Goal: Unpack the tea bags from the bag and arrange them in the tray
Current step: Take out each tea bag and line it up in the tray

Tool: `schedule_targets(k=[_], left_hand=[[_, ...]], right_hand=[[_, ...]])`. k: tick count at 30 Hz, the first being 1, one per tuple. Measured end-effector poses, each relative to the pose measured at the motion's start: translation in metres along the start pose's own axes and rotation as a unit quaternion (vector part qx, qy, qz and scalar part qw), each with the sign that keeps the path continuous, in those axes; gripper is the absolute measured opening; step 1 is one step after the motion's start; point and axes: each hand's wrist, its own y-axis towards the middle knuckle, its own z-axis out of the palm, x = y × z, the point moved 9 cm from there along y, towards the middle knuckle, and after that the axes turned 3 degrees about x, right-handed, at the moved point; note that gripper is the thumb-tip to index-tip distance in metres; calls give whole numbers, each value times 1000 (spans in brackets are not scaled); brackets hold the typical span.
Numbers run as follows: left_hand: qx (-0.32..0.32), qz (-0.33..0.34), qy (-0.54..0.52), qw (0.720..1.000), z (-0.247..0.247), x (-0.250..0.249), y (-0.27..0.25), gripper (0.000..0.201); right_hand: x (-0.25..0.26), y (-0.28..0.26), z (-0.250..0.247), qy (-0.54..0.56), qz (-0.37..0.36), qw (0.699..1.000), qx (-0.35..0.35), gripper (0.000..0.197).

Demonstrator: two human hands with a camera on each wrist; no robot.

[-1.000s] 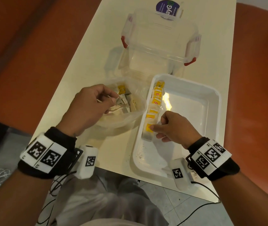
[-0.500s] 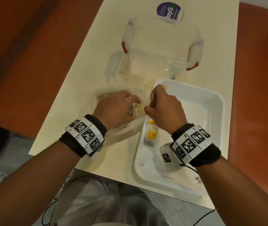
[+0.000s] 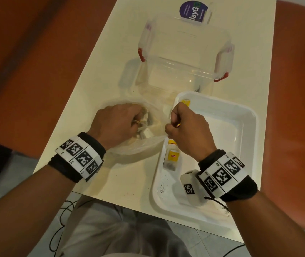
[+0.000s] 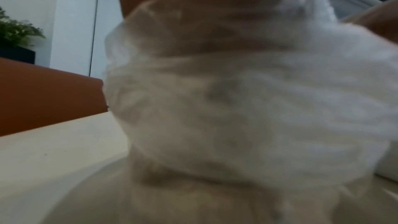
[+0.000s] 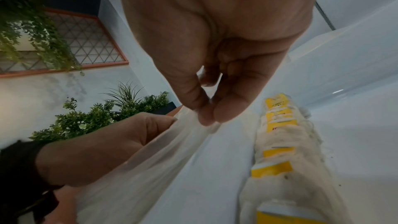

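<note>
While the thin clear plastic bag (image 3: 144, 143) is now pinched at its rim by the right hand (image 3: 187, 132), moved over from the white plastic tray (image 3: 244, 138), tea bags (image 3: 172, 156) beside it are left; the left hand (image 3: 118, 125) is curled inside, its catch unseen.

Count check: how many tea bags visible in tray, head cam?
3: nearest tea bag by the tray's left wall, second tea bag beyond, under the right hand, far tea bag in the far-left corner. Hand may hide more.
</note>
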Motion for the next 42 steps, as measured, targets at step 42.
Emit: schedule_targets(k=[42], left_hand=[[125, -164, -794, 571, 13, 9, -41, 24]], right_hand=[[-2, -11, 7, 14, -7, 1000, 4, 19]])
